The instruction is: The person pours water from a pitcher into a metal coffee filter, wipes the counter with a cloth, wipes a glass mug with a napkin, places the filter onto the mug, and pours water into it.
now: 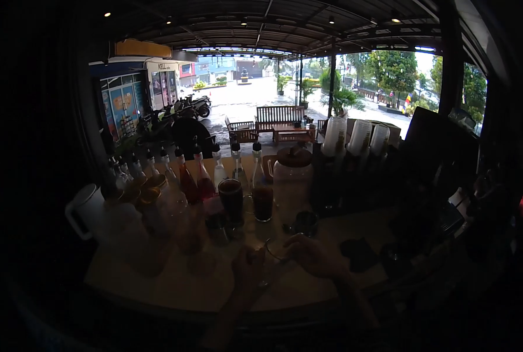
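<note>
The counter is in deep shadow, so fine detail is lost. My left hand [249, 267] is closed, its fingers curled, low in the middle of the head view. To its right my right hand [314, 256] is bent over with its fingers together. A thin, pale curved edge [271, 251] shows between the two hands; what it belongs to is too dark to name. Just beyond them stand a tall glass of dark drink [231, 200] and a glass mug of dark drink [262, 204]. Small metal cups [217, 229] [306, 223] sit nearer my hands.
Several syrup bottles [204, 179] with pourers line the counter's far edge. A white pitcher [90, 208] stands at left, a lidded jar [294, 167] behind the mug, and stacked plastic cups [335, 136] at right. Outside are wooden benches [280, 118] and parked motorbikes [182, 110].
</note>
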`<state>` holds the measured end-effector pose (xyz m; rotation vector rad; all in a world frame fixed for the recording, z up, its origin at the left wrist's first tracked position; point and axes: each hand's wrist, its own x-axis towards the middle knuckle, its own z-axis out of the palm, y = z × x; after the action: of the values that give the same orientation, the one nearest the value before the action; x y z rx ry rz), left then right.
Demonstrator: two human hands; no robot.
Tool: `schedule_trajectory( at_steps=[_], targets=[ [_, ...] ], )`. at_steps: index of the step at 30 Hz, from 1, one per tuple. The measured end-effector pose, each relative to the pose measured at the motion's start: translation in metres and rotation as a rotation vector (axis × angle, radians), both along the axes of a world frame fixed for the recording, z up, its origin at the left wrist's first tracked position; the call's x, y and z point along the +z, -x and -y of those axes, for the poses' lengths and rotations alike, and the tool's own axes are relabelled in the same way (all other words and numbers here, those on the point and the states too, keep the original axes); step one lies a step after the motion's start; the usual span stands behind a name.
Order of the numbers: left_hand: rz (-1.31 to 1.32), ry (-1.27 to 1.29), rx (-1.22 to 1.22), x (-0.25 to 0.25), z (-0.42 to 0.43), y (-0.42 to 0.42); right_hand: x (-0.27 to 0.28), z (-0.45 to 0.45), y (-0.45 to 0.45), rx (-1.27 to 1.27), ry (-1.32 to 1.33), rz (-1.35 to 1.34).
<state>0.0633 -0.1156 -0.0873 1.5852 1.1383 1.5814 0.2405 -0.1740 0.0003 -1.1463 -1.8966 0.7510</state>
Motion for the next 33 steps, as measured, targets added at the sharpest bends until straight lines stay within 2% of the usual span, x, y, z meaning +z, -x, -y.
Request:
schedule_trajectory(
  at_steps=[2,4,5,7,8,10,12,14,18,20,21,23,24,27,29,33],
  targets=[
    [0.036,0.004,-0.031,0.003,0.003,0.0,-0.015,0.004,-0.011,-0.017,-0.059,0.01],
    [0.017,0.032,-0.085,0.009,0.011,0.001,-0.036,0.013,-0.026,0.002,-0.056,-0.335],
    [0.017,0.048,-0.075,0.006,0.007,0.003,-0.047,0.016,-0.037,0.009,-0.038,-0.336],
    [0.385,0.161,-0.117,0.0,-0.008,0.009,-0.072,0.018,-0.058,-0.096,0.0,-0.633],
    [0.377,0.17,-0.111,0.003,-0.011,0.011,-0.085,0.016,-0.064,-0.096,0.011,-0.64],
    [0.605,0.205,-0.043,0.013,-0.014,0.009,-0.108,0.011,-0.073,-0.209,0.137,-0.994],
    [0.669,0.326,-0.016,-0.016,-0.038,0.01,-0.123,0.003,-0.08,-0.324,0.208,-1.082],
    [0.674,0.213,-0.165,-0.027,-0.048,0.008,-0.14,-0.009,-0.091,-0.271,0.219,-1.194],
    [0.527,0.227,-0.051,-0.016,-0.042,-0.005,-0.14,-0.039,-0.087,-0.284,0.29,-1.16],
    [0.732,0.241,-0.084,-0.023,-0.046,-0.012,-0.119,-0.049,-0.074,-0.437,0.282,-0.947],
    [0.728,0.243,-0.095,-0.027,-0.046,-0.01,-0.139,-0.063,-0.083,-0.417,0.157,-0.947],
    [0.615,0.236,-0.07,-0.031,-0.048,-0.004,-0.156,-0.072,-0.086,-0.478,0.162,-1.005],
    [0.62,0.236,-0.071,-0.026,-0.048,-0.005,-0.151,-0.074,-0.083,-0.529,0.174,-1.059],
    [0.543,0.257,-0.031,-0.021,-0.041,-0.004,-0.135,-0.064,-0.072,-0.474,0.171,-0.995],
    [0.485,0.111,-0.038,-0.025,-0.045,-0.004,-0.127,-0.058,-0.063,-0.469,0.216,-0.978],
    [0.486,0.041,-0.027,-0.046,-0.056,-0.003,-0.118,-0.054,-0.059,-0.509,0.272,-1.009]
  ],
)
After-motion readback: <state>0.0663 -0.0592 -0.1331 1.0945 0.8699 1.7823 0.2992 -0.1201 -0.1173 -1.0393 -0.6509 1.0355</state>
